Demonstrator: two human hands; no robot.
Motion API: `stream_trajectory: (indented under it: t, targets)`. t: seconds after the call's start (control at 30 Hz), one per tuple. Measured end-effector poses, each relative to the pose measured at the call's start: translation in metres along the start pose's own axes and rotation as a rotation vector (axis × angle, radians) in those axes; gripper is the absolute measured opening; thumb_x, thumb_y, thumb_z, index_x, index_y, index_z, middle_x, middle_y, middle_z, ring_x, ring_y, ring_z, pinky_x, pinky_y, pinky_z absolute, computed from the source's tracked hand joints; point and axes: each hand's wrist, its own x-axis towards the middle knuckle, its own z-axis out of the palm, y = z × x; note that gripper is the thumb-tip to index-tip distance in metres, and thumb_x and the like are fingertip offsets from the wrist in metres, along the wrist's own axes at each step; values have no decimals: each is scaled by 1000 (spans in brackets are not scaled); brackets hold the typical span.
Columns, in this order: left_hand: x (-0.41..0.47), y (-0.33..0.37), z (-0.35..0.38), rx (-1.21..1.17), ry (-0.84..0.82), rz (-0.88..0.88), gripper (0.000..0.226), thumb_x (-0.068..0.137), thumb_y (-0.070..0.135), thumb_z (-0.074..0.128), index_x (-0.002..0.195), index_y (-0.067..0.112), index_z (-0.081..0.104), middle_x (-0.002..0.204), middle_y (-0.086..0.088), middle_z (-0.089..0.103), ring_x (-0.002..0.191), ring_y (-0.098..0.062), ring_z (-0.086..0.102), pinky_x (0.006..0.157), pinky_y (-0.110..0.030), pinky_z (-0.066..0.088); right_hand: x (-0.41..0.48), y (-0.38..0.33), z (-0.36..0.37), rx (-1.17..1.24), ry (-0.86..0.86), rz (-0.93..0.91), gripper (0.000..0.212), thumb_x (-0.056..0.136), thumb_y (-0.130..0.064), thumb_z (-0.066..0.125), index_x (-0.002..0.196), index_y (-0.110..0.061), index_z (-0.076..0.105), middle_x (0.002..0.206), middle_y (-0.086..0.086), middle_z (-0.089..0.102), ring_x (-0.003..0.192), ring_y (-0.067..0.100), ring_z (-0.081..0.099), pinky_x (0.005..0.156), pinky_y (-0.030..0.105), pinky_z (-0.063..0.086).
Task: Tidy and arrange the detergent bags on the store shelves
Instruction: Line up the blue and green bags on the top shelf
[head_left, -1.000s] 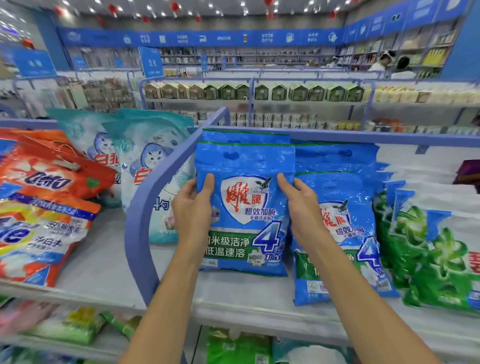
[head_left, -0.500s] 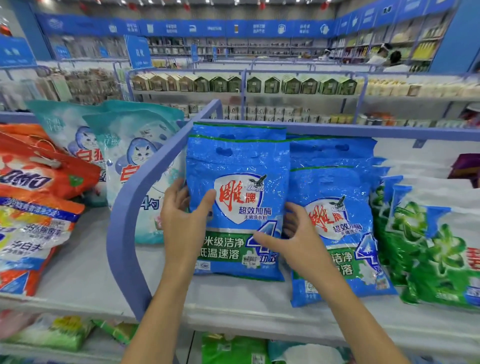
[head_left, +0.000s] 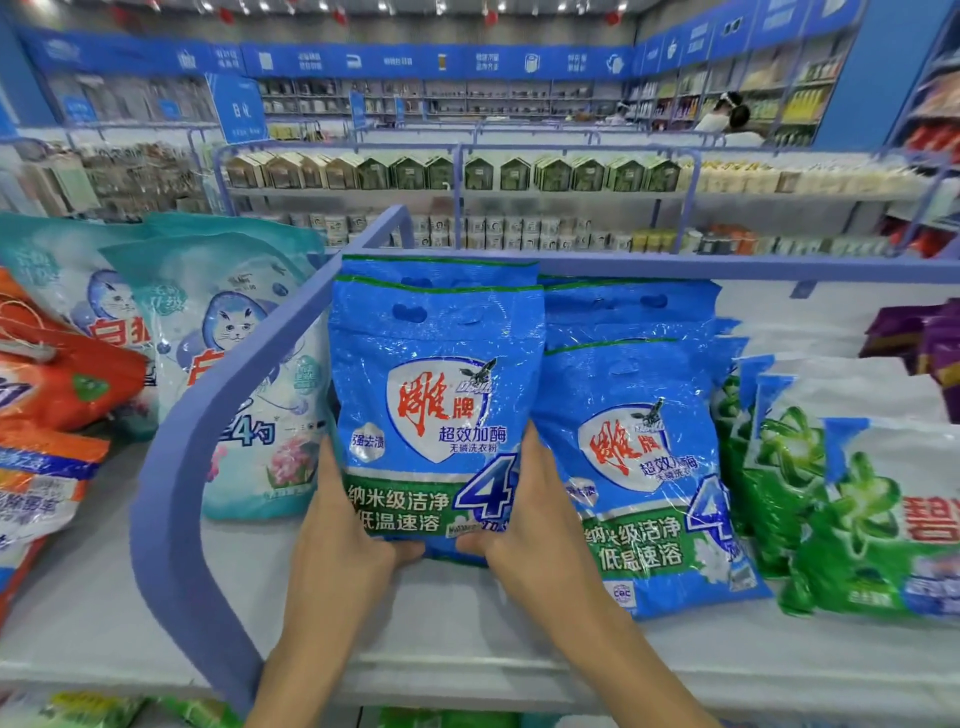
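The left hand (head_left: 345, 535) and right hand (head_left: 527, 519) grasp the bottom corners of a glossy blue plastic detergent bag (head_left: 436, 405), upright beside the curved blue divider (head_left: 208, 415) at the grey shelf (head_left: 467, 629). Judged partly done: the neighbouring blue bag (head_left: 644, 483) and green bags (head_left: 841, 519) lean untidily.

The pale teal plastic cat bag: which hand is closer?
Left. The left hand grips the front blue plastic detergent bag at its lower left, across the blue rail from the pale teal plastic cat bag. The right hand grips the blue bag's lower right, farther.
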Motion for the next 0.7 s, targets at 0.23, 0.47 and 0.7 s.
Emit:
stream_trajectory:
  t: [0.23, 0.47, 0.7]
  targets:
    - [-46, 55, 11, 133, 242, 93, 94, 67, 14, 91, 148, 23, 44, 136, 0, 55, 125, -22, 50, 106, -32, 39, -7, 9, -66, 131, 257, 73, 76, 81, -33, 85, 145, -33, 45, 129, -19, 55, 115, 2, 57, 101, 30, 50]
    - [-60, 114, 95, 132, -201, 86, 47, 99, 47, 56, 138, 20, 56, 125, 2, 68, 116, -16, 62, 101, -35, 46, 17, 68, -135, -10, 393, 390, 61, 88, -46, 73, 135, -14, 52, 126, 6, 66, 113, 25, 64, 95, 43, 53]
    - [-53, 120, 126, -72, -145, -124, 37, 98, 38, 62, 131, 27, 49, 110, 14, 63, 107, -16, 63, 83, -27, 42, -8, 80, -163, 483, 297, 375, 34, 93, 11, 57, 95, -19, 74, 90, 1, 80, 82, 21, 75, 76, 40, 59]
